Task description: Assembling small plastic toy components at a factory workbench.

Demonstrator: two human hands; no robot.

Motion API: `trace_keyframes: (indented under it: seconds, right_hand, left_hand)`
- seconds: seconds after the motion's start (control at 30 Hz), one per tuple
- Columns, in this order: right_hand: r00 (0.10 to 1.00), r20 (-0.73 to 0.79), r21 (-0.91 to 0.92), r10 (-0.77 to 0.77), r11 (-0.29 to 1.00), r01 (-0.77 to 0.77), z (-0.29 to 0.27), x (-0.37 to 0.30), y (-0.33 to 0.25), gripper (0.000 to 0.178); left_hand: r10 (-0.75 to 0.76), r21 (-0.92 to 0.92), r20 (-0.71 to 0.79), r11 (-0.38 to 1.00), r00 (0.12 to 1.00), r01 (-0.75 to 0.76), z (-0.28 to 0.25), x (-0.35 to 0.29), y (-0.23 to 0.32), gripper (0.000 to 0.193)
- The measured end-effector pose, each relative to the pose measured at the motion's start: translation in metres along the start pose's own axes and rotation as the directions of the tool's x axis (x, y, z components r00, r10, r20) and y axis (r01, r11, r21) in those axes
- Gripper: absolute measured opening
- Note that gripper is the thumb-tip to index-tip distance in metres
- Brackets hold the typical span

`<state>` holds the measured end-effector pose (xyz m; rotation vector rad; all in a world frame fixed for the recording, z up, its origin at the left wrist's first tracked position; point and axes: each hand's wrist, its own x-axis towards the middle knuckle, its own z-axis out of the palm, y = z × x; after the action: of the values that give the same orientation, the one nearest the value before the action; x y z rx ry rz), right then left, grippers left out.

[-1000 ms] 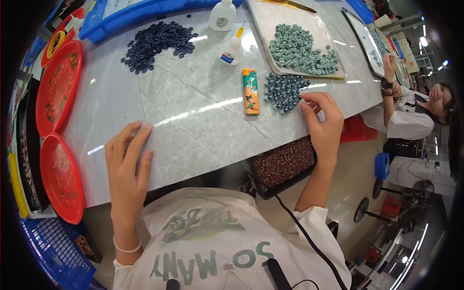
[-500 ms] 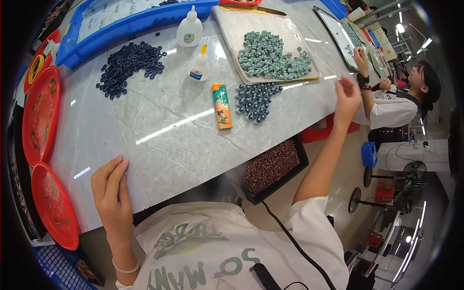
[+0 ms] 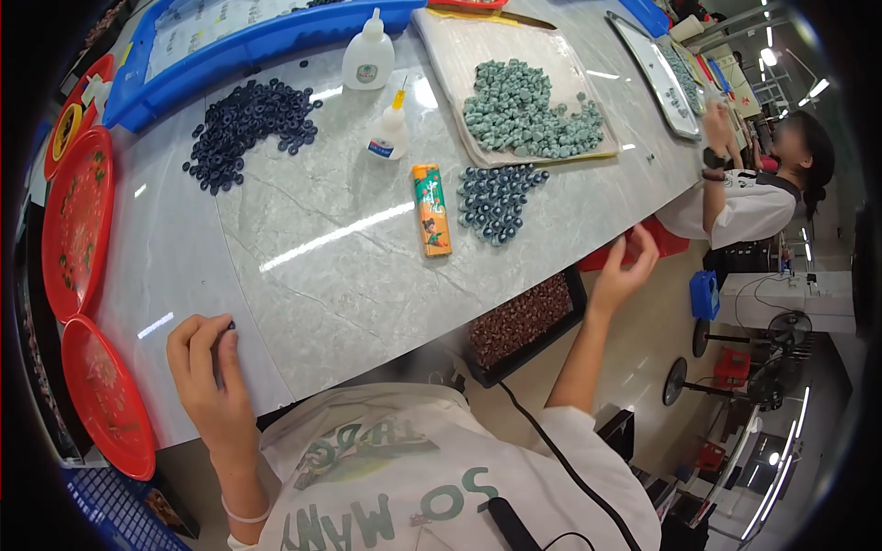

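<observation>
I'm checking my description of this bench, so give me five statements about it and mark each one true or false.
1. The left hand holds a small dark bead. True.
2. The orange-and-green lighter lies in the blue tray. False: the lighter lies on the table, beside a cluster of bluish beads.
3. The pale green beads are heaped on a whitish board. True.
4. The right hand rests on the pale green beads. False: the right hand is near the table's front edge, apart from them.
5. The yellow-tipped squeeze bottle stands upright. True.
</observation>
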<state>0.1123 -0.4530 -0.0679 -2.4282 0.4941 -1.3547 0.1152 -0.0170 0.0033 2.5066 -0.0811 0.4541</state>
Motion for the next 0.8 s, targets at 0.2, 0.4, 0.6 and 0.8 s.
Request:
trace_keyframes:
  seconds: [0.2, 0.4, 0.6, 0.8]
  right_hand:
    - [0.984, 0.179, 0.039, 0.019, 0.999, -0.027, -0.034, -0.035, -0.039, 0.017]
    - [0.981, 0.184, 0.257, 0.062, 0.960, -0.110, -0.018, 0.033, -0.057, 0.011]
    - [0.869, 0.424, 0.313, -0.254, 0.942, 0.122, 0.032, 0.081, -0.112, 0.014]
    - [0.752, 0.579, 0.178, -0.315, 0.949, 0.260, 0.059, 0.091, -0.114, 0.012]
  left_hand:
    - [0.032, 0.016, 0.051, 0.999, 0.998, -0.033, 0.000, 0.008, 0.003, 0.007]
    - [0.093, -0.046, 0.067, 0.995, 0.993, -0.090, -0.001, 0.009, -0.004, 0.003]
    - [-0.161, -0.338, 0.190, 0.916, 0.969, 0.218, -0.013, -0.003, -0.002, 0.006]
    - [-0.130, -0.779, 0.309, 0.534, 0.942, 0.329, -0.003, -0.007, 0.018, 0.009]
